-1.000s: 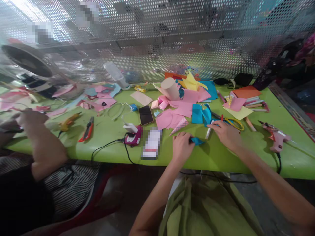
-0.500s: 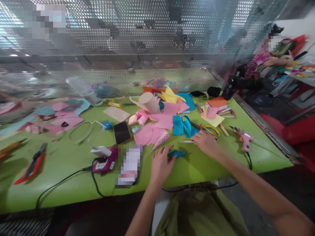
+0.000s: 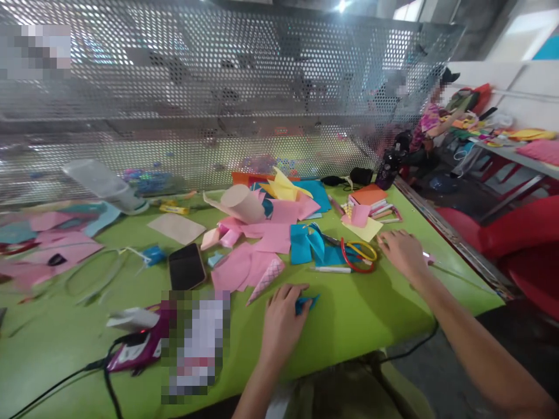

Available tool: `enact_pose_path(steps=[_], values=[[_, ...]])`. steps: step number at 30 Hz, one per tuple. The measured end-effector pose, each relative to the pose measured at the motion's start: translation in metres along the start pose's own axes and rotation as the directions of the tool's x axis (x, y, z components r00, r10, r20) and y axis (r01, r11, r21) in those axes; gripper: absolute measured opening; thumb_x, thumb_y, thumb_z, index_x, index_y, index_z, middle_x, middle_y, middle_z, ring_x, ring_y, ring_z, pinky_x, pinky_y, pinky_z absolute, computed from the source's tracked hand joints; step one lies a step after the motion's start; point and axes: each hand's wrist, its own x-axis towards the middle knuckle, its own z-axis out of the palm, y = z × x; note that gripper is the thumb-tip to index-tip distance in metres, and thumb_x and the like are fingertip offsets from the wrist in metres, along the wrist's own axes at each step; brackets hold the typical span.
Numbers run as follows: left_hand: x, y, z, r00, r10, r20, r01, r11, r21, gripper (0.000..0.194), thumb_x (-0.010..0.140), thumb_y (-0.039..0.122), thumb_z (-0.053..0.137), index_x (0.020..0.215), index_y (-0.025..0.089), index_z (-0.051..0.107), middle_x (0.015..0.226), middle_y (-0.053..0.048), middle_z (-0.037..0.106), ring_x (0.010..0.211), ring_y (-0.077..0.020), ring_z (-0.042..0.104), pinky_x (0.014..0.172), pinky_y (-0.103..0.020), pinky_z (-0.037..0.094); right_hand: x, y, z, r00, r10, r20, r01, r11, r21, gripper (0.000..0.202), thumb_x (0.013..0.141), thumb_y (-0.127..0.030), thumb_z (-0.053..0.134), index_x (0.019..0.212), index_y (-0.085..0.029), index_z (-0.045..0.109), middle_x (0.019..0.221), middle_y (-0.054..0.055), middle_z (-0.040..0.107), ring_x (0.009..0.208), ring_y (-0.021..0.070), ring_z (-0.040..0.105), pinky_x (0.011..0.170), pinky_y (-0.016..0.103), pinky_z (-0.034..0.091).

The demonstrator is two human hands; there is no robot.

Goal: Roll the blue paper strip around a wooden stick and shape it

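Small blue piece (image 3: 300, 302), apparently thin sheet material: lies low near the front of the bench (image 3: 362, 320), between thumb and forefinger of the left hand (image 3: 283, 314). Fingers cover its left part; the exposed right part looks creased and runs out to a point, slightly raised. Whether pinched or only held down: not clear. Glue gun (image 3: 430, 258): pink, mostly hidden by the right hand (image 3: 404, 253); only a bit of the body shows just past the wrist side. Pale glue stick (image 3: 463, 276) extends from it, slanting toward the right edge. Contact between palm and gun cannot be determined.
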Motion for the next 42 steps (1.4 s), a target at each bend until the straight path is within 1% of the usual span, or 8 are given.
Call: enact_pose_path(steps=[7, 11, 15, 18, 24, 30, 35, 42], values=[[0.008, 0.006, -0.002, 0.995, 0.036, 0.088, -0.032, 0.999, -0.041, 0.027, 0.098, 0.020, 0.067, 0.119, 0.027, 0.081, 0.121, -0.009, 0.083, 0.117, -0.0324, 0.076, 0.098, -0.048, 0.056, 0.010, 0.023, 0.004, 0.980, 0.099, 0.171, -0.122, 0.984, 0.132, 0.037, 0.087, -0.008, 0.069, 0.121, -0.019, 0.076, 0.098, 0.011, 0.083, 0.087, 0.0264, 0.073, 0.071, 0.033, 0.045], [0.015, 0.011, 0.002, 0.990, 0.095, 0.101, -0.088, 0.993, -0.073, 0.026, 0.100, 0.018, 0.064, 0.115, 0.029, 0.082, 0.114, -0.006, 0.085, 0.110, -0.0310, 0.078, 0.095, -0.047, 0.057, 0.014, 0.044, -0.009, 0.958, 0.101, 0.267, -0.186, 0.932, 0.313, 0.027, 0.092, -0.026, 0.068, 0.117, -0.024, 0.078, 0.098, 0.004, 0.082, 0.081, 0.0209, 0.073, 0.068, 0.029, 0.049], [0.021, 0.006, 0.008, 0.981, 0.184, 0.058, -0.178, 0.979, -0.104, 0.025, 0.100, 0.017, 0.064, 0.111, 0.029, 0.082, 0.108, -0.003, 0.086, 0.101, -0.0290, 0.079, 0.087, -0.042, 0.058, 0.015, 0.066, -0.017, 0.943, 0.070, 0.324, -0.269, 0.735, 0.623, 0.033, 0.094, -0.051, 0.069, 0.107, -0.023, 0.080, 0.088, 0.002, 0.077, 0.075, 0.0190, 0.066, 0.068, 0.030, 0.049], [0.023, 0.002, 0.007, 0.973, 0.229, 0.030, -0.224, 0.966, -0.131, 0.021, 0.100, 0.016, 0.067, 0.109, 0.028, 0.081, 0.106, -0.003, 0.086, 0.097, -0.0270, 0.080, 0.084, -0.040, 0.059, 0.016, 0.074, -0.020, 0.924, 0.070, 0.376, -0.325, 0.658, 0.679, 0.043, 0.093, -0.062, 0.070, 0.106, -0.022, 0.080, 0.082, 0.002, 0.073, 0.072, 0.0184, 0.062, 0.066, 0.030, 0.046], [0.023, 0.010, -0.004, 0.970, 0.230, 0.071, -0.219, 0.966, -0.135, 0.019, 0.096, 0.017, 0.076, 0.113, 0.026, 0.081, 0.107, -0.004, 0.086, 0.098, -0.0258, 0.078, 0.086, -0.039, 0.057, 0.029, 0.072, -0.020, 0.944, -0.084, 0.319, -0.118, 0.817, 0.564, 0.039, 0.095, -0.060, 0.071, 0.110, -0.025, 0.079, 0.112, 0.009, 0.080, 0.100, 0.0287, 0.070, 0.085, 0.039, 0.050], [0.025, 0.010, -0.006, 0.971, 0.212, 0.109, -0.196, 0.970, -0.144, 0.017, 0.098, 0.018, 0.075, 0.112, 0.026, 0.081, 0.106, -0.004, 0.086, 0.098, -0.0244, 0.079, 0.087, -0.039, 0.057, 0.049, 0.063, -0.006, 0.940, -0.203, 0.273, 0.069, 0.899, 0.432, 0.033, 0.097, -0.057, 0.060, 0.100, -0.028, 0.076, 0.103, 0.009, 0.079, 0.096, 0.0325, 0.069, 0.080, 0.042, 0.049], [0.025, 0.007, -0.006, 0.966, 0.255, 0.050, -0.244, 0.955, -0.167, 0.014, 0.102, 0.018, 0.070, 0.107, 0.026, 0.080, 0.101, -0.002, 0.085, 0.093, -0.0220, 0.078, 0.084, -0.036, 0.057, 0.050, 0.059, -0.005, 0.913, -0.318, 0.254, 0.204, 0.897, 0.392, 0.022, 0.101, -0.041, 0.060, 0.097, -0.026, 0.075, 0.101, 0.009, 0.079, 0.094, 0.0304, 0.069, 0.081, 0.043, 0.049], [0.026, 0.000, -0.006, 0.968, 0.249, 0.026, -0.241, 0.954, -0.176, 0.012, 0.100, 0.028, 0.073, 0.106, 0.031, 0.083, 0.099, -0.002, 0.086, 0.089, -0.0237, 0.080, 0.079, -0.034, 0.062, 0.053, 0.080, -0.012, 0.937, -0.266, 0.227, 0.168, 0.911, 0.376, 0.027, 0.105, -0.039, 0.060, 0.119, -0.029, 0.081, 0.120, 0.009, 0.083, 0.112, 0.0326, 0.073, 0.098, 0.048, 0.053]])
